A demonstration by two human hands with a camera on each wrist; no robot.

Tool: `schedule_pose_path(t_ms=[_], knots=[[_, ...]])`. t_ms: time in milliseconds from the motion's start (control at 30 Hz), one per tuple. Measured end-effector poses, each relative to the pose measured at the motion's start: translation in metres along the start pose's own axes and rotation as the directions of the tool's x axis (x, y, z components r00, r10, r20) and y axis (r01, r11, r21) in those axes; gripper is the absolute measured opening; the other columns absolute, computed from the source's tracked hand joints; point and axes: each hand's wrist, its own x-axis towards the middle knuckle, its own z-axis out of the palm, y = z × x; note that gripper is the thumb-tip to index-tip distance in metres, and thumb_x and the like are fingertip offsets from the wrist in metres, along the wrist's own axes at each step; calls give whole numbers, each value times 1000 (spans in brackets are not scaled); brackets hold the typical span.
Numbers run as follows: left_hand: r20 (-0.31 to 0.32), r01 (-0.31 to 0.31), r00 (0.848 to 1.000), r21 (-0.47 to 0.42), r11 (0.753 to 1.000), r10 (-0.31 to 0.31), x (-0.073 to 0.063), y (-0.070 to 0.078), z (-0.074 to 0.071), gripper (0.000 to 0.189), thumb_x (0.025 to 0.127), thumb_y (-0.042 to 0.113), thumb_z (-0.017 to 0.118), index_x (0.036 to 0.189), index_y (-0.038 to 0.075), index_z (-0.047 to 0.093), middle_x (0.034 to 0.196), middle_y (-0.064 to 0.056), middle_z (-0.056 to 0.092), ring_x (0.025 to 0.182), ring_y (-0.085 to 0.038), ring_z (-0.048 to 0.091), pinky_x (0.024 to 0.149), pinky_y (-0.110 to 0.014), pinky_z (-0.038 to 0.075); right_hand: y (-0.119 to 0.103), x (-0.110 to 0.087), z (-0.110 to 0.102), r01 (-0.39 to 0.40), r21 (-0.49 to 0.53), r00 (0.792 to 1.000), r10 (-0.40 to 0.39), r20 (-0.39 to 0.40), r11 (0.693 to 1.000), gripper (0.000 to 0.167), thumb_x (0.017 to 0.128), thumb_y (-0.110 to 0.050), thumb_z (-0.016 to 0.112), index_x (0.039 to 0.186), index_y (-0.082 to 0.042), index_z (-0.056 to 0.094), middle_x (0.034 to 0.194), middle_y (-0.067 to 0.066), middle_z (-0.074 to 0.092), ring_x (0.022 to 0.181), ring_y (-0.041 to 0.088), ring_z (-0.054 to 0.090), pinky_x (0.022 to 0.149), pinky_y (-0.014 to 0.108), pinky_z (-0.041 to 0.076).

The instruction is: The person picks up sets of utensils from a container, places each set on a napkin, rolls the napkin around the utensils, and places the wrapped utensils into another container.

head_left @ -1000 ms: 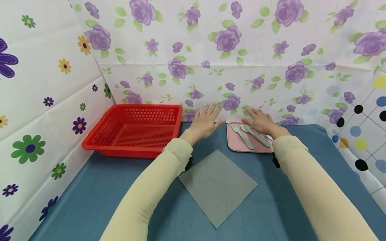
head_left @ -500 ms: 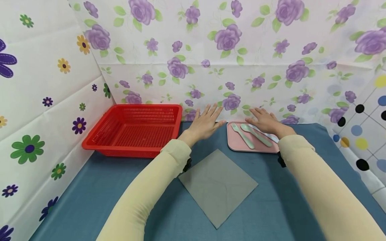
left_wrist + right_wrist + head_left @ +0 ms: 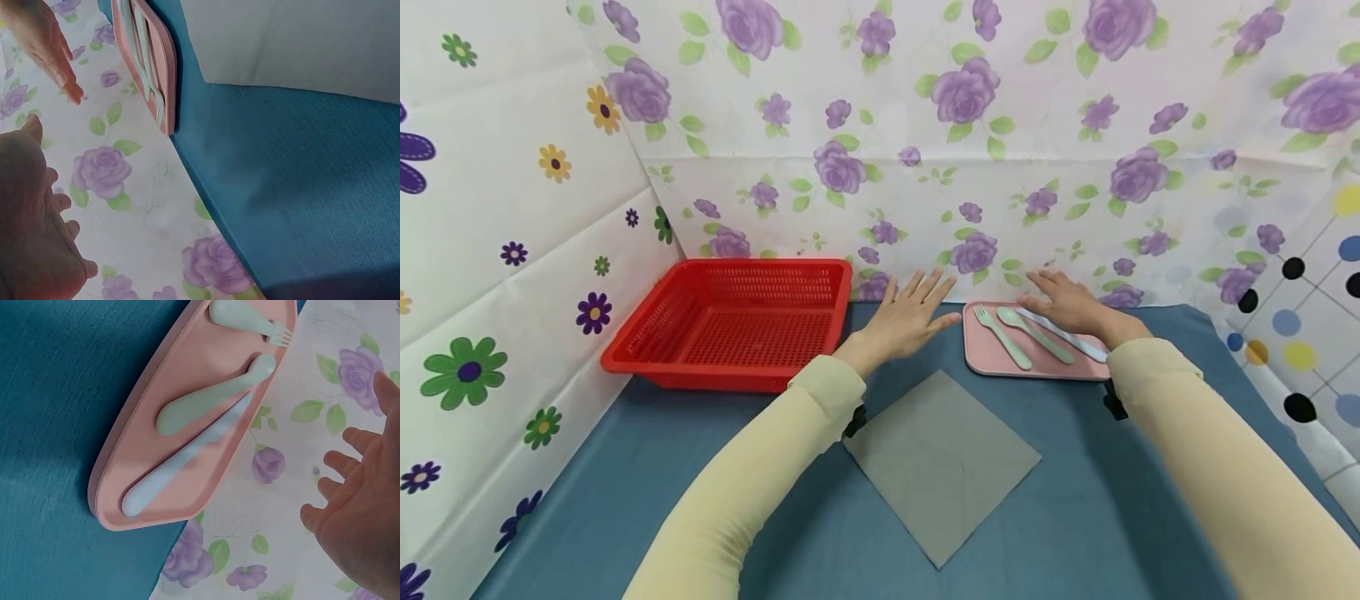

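My left hand [image 3: 901, 323], fingers spread and holding nothing, hovers between the red basket and the pink tray. Over the tray's far right part my right hand [image 3: 1066, 303] is held out with straight fingers, also holding nothing. On the pink tray [image 3: 181, 503] lie a pale green fork [image 3: 1002, 337], a pale green spoon [image 3: 1036, 335] and a light blue knife [image 3: 187, 453], side by side and slanted. In the head view my right hand covers part of the tray's back edge. A grey square cloth [image 3: 942, 467] lies flat, cornerwise, in front of both hands.
A red plastic basket [image 3: 700, 372] with perforated sides stands at the back left on the blue tablecloth [image 3: 625, 492]. Behind rises a white sheet with purple roses [image 3: 910, 208]; patterned sheets also hang at the left and right.
My right hand has drifted right over the tray, so more of the knife shows. The left hand stays nearly in place, and the tray and cloth have not moved.
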Motion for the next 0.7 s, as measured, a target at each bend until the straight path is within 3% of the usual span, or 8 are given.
schedule_pose_path(t_ms=[333, 533, 700], knots=[[53, -44, 998, -12, 999, 45, -13, 0, -5, 75, 110, 60, 33, 169, 27, 2, 175, 2, -5, 160, -21, -12, 126, -57, -9, 5, -3, -1, -4, 32, 1000, 3, 9, 999, 76, 112, -45, 44, 164, 4, 18, 161, 37, 27, 152, 58, 4, 117, 75, 3], [65, -75, 995, 0, 997, 75, -21, 0, -6, 74, 110, 60, 31, 169, 25, 3, 176, 1, -3, 160, -22, -10, 126, -58, -7, 8, -9, -6, 1, 85, 1000, -3, 25, 996, 76, 112, -43, 45, 164, 3, 16, 164, 38, 18, 152, 59, 1, 116, 77, 8], [81, -86, 993, -11, 996, 87, -26, -1, -7, 74, 110, 60, 30, 169, 25, 3, 175, 2, -6, 160, -22, -11, 125, -56, -12, 10, -14, -10, 32, 124, 999, -35, 26, 992, 76, 112, -43, 45, 164, 5, 16, 164, 40, 11, 150, 61, 5, 114, 78, 13]])
